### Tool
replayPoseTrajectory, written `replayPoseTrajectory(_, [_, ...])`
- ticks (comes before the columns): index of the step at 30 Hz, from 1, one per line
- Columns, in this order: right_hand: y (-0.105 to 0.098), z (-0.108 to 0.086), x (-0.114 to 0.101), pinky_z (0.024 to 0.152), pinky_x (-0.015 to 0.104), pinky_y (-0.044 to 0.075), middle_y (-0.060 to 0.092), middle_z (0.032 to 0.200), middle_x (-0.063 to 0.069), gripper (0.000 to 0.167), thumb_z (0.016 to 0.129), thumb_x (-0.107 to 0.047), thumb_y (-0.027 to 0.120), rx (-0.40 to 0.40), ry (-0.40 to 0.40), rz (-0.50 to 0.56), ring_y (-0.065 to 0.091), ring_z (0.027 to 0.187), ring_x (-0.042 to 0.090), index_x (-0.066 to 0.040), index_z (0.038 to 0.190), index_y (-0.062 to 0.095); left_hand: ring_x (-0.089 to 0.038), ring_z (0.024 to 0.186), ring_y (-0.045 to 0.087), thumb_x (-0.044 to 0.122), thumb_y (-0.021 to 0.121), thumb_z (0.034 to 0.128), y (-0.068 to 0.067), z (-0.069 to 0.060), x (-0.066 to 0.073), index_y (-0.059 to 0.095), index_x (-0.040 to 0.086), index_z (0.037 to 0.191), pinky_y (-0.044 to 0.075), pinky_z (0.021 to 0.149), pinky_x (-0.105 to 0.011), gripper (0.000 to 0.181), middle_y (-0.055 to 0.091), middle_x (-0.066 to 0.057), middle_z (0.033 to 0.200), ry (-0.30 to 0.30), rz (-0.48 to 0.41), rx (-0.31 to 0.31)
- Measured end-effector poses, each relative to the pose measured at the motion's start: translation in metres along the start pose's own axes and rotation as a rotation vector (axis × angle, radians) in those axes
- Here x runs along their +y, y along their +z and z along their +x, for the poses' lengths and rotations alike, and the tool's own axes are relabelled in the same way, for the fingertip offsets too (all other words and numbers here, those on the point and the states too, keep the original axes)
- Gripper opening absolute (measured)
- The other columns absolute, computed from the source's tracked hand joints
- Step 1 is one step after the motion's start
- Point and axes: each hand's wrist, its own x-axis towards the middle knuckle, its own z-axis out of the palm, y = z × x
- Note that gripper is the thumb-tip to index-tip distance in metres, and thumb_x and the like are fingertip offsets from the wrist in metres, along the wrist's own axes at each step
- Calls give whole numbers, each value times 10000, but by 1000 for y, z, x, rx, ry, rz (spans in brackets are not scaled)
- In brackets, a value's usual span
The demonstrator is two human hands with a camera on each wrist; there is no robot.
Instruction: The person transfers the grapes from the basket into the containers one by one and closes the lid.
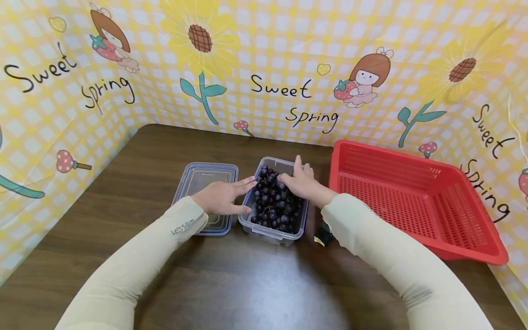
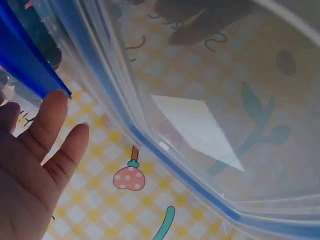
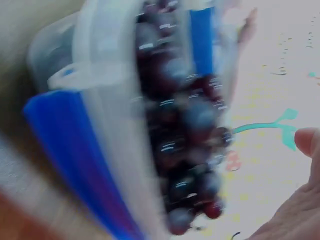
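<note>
Dark grapes (image 1: 275, 206) (image 3: 170, 145) are heaped in a clear container (image 1: 268, 236) with blue side clips (image 3: 75, 150). Its clear, blue-edged lid (image 1: 202, 176) lies on the table just left of it, partly under my left forearm. My left hand (image 1: 222, 197) (image 2: 35, 170) is at the container's left rim, fingers extended, near a blue clip (image 2: 30, 55) in the left wrist view. My right hand (image 1: 303, 181) (image 3: 292, 205) is over the container's right back side, fingers spread beside the grapes. Whether either hand touches the container or grapes I cannot tell.
A red perforated basket (image 1: 387, 206) stands on the right of the brown table (image 1: 214, 284). A small dark object (image 1: 323, 236) lies partly hidden beside my right sleeve. Patterned cloth (image 1: 280, 59) rises behind the table and at both sides.
</note>
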Motion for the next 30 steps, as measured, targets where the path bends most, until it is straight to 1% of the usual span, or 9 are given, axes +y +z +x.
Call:
replayPoseTrajectory(3, [1, -5, -10, 1144, 468, 134, 23, 1595, 153, 806, 949, -364, 457, -12, -67, 128, 45, 1449, 290, -118, 1546, -26, -127, 406, 322, 517, 522, 933, -3, -3, 1, 292, 72, 1500, 448, 548, -321, 756, 240, -79, 1556, 2, 1, 11])
replayPoseTrajectory(5, [8, -8, -15, 1133, 448, 195, 123, 1593, 109, 751, 947, -319, 477, -9, -104, 206, 157, 1434, 275, -127, 1553, 76, -202, 572, 559, 489, 521, 946, -5, -7, 3, 322, 57, 1485, 506, 769, -385, 719, 283, -97, 1536, -10, -55, 27])
replayPoseTrajectory(7, [19, -11, -19, 1114, 441, 251, 216, 1572, 104, 697, 940, -259, 489, 8, -147, 260, 255, 1404, 287, -113, 1543, 173, -298, 918, 642, 453, 519, 962, -9, -14, 3, 344, 45, 1475, 429, 969, -450, 679, 332, -124, 1509, -35, -131, 57])
replayPoseTrajectory(9, [32, -13, -22, 1101, 430, 282, 275, 1547, 127, 653, 932, -197, 499, 23, -191, 320, 293, 1388, 301, -84, 1523, 247, -309, 950, 640, 420, 520, 973, -13, -23, 2, 351, 51, 1476, 378, 1020, -480, 646, 373, -150, 1485, -81, -235, 104])
replayPoseTrajectory(14, [61, -16, -28, 1078, 412, 323, 338, 1507, 170, 584, 923, -85, 492, 67, -249, 482, 331, 1368, 312, -45, 1485, 336, -336, 1080, 594, 370, 502, 996, -25, -45, -8, 317, 36, 1488, 378, 1011, -506, 623, 379, -214, 1467, -182, -409, 224])
replayPoseTrajectory(16, [69, -16, -33, 1076, 405, 326, 346, 1500, 177, 572, 915, -47, 484, 88, -267, 534, 336, 1366, 309, -29, 1472, 356, -384, 1314, 386, 374, 491, 1001, -29, -52, -14, 293, 40, 1497, 317, 1051, -541, 630, 352, -219, 1481, -224, -445, 245])
replayPoseTrajectory(21, [90, -16, -48, 1076, 358, 318, 353, 1480, 207, 596, 863, 21, 479, 141, -318, 634, 349, 1353, 309, 29, 1447, 361, -417, 1346, 317, 391, 488, 998, -37, -72, -26, 286, 85, 1511, 301, 1049, -568, 630, 317, -217, 1504, -333, -505, 300])
replayPoseTrajectory(25, [109, -22, -60, 1025, 355, 392, 361, 1477, 214, 629, 836, 23, 503, 182, -345, 588, 466, 1256, 300, 30, 1447, 353, -432, 1361, 278, 382, 474, 1005, -38, -90, -34, 250, 82, 1522, 281, 1056, -578, 638, 267, -205, 1528, -377, -559, 330])
replayPoseTrajectory(30, [133, -19, -69, 1116, 423, 243, 270, 1511, 255, 664, 852, -23, 529, 201, -307, 528, 287, 1374, 344, 23, 1474, 303, -435, 1370, 248, 381, 442, 1015, -36, -105, -44, 196, 31, 1521, 233, 1080, -572, 662, 204, -202, 1542, -428, -671, 383])
